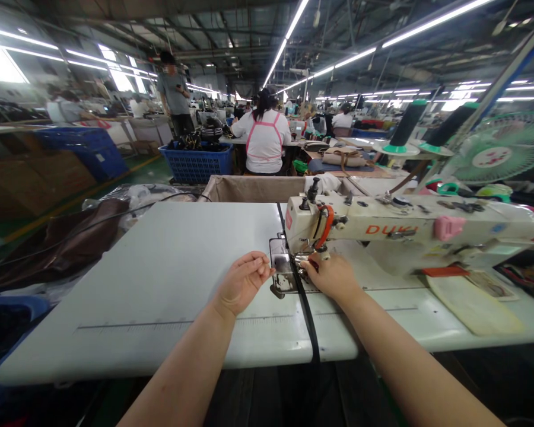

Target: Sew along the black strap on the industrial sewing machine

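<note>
A black strap [309, 320] runs over the table's front edge, under the needle area of a white sewing machine [360, 228], and on toward the back. Left of the strap, my left hand [244, 281] is raised with its thumb and fingers pinched together by the metal plate [281, 261]. Anything in that pinch is too small to make out. My right hand [331, 276] is closed at the metal parts beside the presser foot, right of the strap. What its fingertips grip is hidden.
Behind the white table [160, 261] stands a fabric-lined bin [244, 188]. Black thread cones [407, 124] and a green fan [493, 151] rise at the right. A yellow pad [474, 305] lies under the machine arm. Farther off are a blue basket [198, 163] and co-workers.
</note>
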`<state>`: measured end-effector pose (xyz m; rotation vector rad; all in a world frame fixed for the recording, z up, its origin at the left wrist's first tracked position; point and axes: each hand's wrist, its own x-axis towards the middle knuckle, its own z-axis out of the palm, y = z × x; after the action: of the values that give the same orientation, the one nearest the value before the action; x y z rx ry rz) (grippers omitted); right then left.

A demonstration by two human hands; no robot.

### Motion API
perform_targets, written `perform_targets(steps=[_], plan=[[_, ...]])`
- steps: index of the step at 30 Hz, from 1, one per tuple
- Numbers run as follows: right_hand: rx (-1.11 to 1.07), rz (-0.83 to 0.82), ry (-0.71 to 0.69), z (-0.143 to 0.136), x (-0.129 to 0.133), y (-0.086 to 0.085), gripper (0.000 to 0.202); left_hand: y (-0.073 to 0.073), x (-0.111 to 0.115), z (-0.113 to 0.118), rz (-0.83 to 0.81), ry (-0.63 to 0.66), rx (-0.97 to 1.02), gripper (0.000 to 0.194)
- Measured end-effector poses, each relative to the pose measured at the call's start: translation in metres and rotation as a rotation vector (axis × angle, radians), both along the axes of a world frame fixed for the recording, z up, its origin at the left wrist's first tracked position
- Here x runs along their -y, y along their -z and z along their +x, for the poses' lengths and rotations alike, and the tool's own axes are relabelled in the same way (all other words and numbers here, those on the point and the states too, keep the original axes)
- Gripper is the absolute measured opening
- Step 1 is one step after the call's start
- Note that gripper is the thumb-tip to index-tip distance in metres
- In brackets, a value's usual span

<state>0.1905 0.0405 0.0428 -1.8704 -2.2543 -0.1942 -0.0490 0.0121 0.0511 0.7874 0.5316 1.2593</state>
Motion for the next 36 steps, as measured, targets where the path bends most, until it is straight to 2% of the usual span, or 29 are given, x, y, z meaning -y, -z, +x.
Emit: perform_targets(steps=[12,21,26,31,33,36], plan=[[0.042,0.046,-0.091,0.001,0.0,0.003,0.046,-0.003,0.001,0.001,0.001,0.02,-0.002,0.023],[0.027,0.057,-0.111,0.004,-0.007,0.009,0.045,-0.002,0.001,0.001,-0.004,0.033,0.003,0.024],[0.001,0.093,-0.135,0.004,-0.001,0.007,0.039,-0.001,-0.001,0.001,0.002,0.033,0.008,0.022],[-0.042,0.139,-0.076,0.025,0.011,0.013,0.038,-0.002,-0.001,0.002,-0.009,0.032,0.047,0.026],[-0.092,0.213,-0.014,0.036,0.014,0.016,0.037,-0.004,-0.001,0.003,-0.01,0.04,0.06,0.026],[-0.359,0.315,0.079,0.042,0.014,0.018,0.034,-0.005,0.0,0.004,-0.01,0.058,0.073,0.026]])
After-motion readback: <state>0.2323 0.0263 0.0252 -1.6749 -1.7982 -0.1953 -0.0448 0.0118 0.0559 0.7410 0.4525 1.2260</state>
